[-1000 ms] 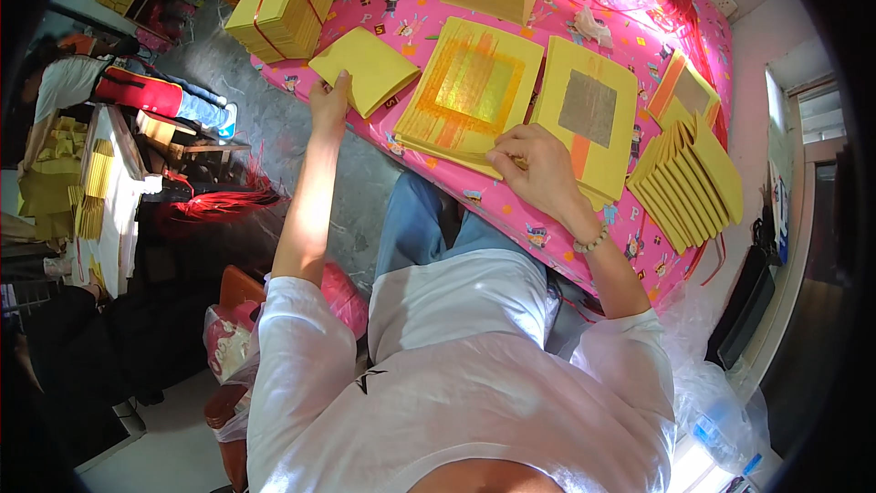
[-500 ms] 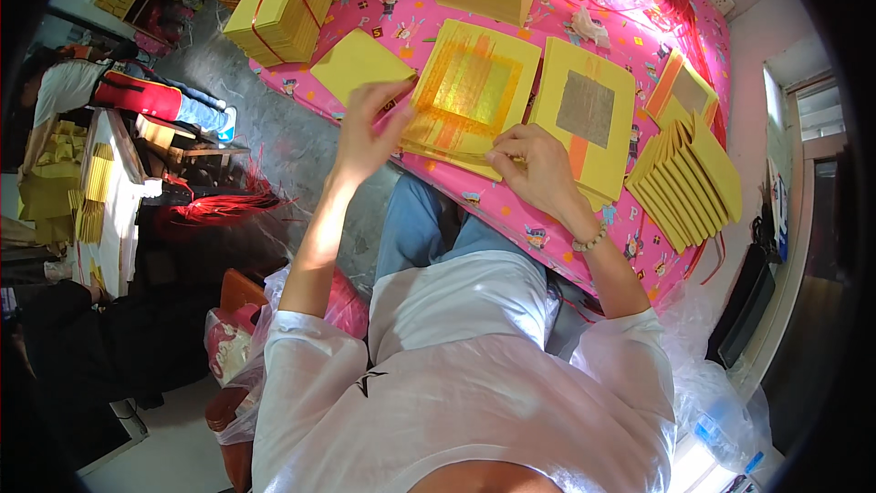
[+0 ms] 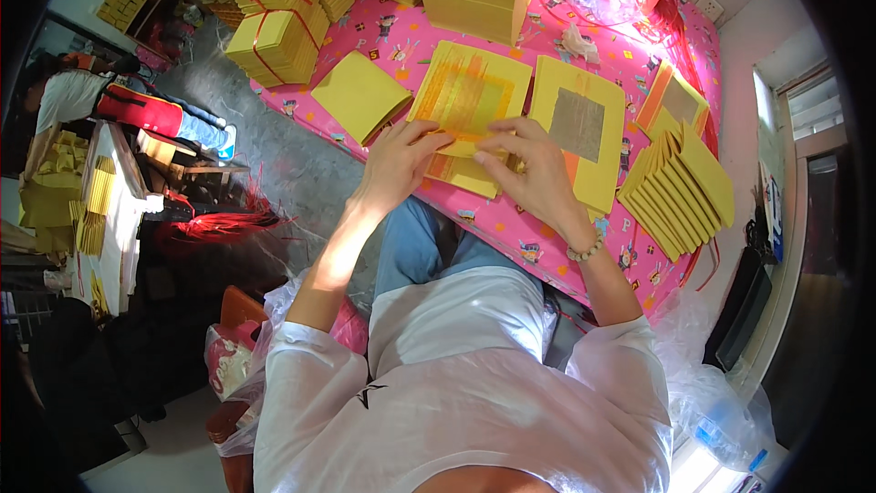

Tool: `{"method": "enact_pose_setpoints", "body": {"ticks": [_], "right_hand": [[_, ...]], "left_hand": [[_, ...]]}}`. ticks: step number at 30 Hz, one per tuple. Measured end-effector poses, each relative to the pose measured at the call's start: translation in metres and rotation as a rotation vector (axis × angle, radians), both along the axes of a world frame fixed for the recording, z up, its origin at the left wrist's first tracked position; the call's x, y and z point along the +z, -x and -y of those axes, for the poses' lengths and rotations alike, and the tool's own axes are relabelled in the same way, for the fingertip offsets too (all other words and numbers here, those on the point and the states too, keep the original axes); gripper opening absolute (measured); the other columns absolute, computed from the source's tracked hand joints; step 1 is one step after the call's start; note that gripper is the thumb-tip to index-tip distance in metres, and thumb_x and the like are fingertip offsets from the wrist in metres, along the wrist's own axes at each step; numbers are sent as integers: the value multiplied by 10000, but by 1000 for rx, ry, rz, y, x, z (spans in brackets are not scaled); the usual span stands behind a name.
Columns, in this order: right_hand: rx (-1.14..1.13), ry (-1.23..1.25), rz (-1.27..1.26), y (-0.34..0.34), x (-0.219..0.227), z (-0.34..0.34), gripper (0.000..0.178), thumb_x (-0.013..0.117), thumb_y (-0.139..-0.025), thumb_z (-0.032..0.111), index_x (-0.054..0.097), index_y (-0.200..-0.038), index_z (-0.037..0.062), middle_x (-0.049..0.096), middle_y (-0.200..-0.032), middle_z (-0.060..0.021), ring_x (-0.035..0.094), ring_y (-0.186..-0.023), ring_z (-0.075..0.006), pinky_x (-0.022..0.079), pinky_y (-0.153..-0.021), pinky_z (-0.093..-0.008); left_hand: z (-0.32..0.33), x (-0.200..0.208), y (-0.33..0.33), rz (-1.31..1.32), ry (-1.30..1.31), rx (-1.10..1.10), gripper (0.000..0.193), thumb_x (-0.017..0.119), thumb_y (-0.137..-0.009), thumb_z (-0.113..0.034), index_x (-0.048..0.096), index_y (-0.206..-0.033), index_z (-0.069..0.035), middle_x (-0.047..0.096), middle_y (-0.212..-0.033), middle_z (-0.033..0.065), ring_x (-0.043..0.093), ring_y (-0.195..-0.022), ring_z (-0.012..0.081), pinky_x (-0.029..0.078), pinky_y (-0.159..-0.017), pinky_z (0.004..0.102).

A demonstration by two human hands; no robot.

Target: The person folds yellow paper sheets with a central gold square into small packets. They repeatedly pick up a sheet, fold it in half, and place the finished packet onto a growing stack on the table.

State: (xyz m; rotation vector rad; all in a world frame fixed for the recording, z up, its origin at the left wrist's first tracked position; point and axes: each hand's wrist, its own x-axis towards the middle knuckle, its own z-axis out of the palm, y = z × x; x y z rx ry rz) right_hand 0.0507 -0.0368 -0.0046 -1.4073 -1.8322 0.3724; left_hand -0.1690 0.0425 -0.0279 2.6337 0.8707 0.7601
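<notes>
Tied yellow bundles are ranked beyond, a grey-patched pile is set close on the right, and here the orange-patterned sheet is pinched at its near edge by left hand and right hand, spread out beyond both.

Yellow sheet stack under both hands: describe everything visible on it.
The yellow sheet stack looks like paper, with orange streaks around a shiny gold panel on top. It lies on the pink table cover, slanted in view, left of the grey-panelled stack. The top sheet's near edge looks raised, showing orange-marked yellow beneath. The left hand and right hand touch it there; the exact grip is unclear.
</notes>
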Motion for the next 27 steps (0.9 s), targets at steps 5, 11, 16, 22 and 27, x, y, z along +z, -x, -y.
{"method": "enact_pose_setpoints", "body": {"ticks": [5,11,16,22,27], "right_hand": [[-161,-59,-221,-6,3,-7,796,793,-731,310,376,-1359,54,390,-1319,-187,428,-1229,-332,423,-962,-410],[-49,46,-591,-10,-6,-23,1027,838,-690,257,189,-1451,22,260,-1458,-159,320,-1337,-291,333,-1079,-409],[276,206,-831,-4,-17,-32,1084,868,-648,267,189,-1454,15,208,-1498,-138,296,-1354,-260,294,-1102,-389],[289,280,-702,1,-17,-31,984,867,-647,242,293,-1417,28,377,-1366,-98,386,-1274,-220,319,-1070,-356],[334,228,-712,9,-12,-31,824,843,-676,199,402,-1352,36,495,-1235,-77,453,-1209,-199,344,-1035,-339]], "left_hand": [[-2,8,1,388,163,101,202,566,-865,0,637,-1043,-64,638,-1020,78,600,-946,241,462,-824,337],[0,6,16,882,794,-124,237,550,-944,-79,584,-1169,-14,624,-1117,33,547,-1070,101,438,-910,275],[-4,-16,13,862,1002,-213,291,538,-955,-105,545,-1228,-6,610,-1149,42,551,-1082,119,416,-956,279],[2,-15,-18,793,920,-172,422,508,-970,-112,383,-1359,-8,495,-1303,90,478,-1195,162,368,-1020,304],[7,-27,-32,827,975,-216,513,462,-979,-61,239,-1438,-9,414,-1373,138,403,-1288,207,333,-1060,337]]}}
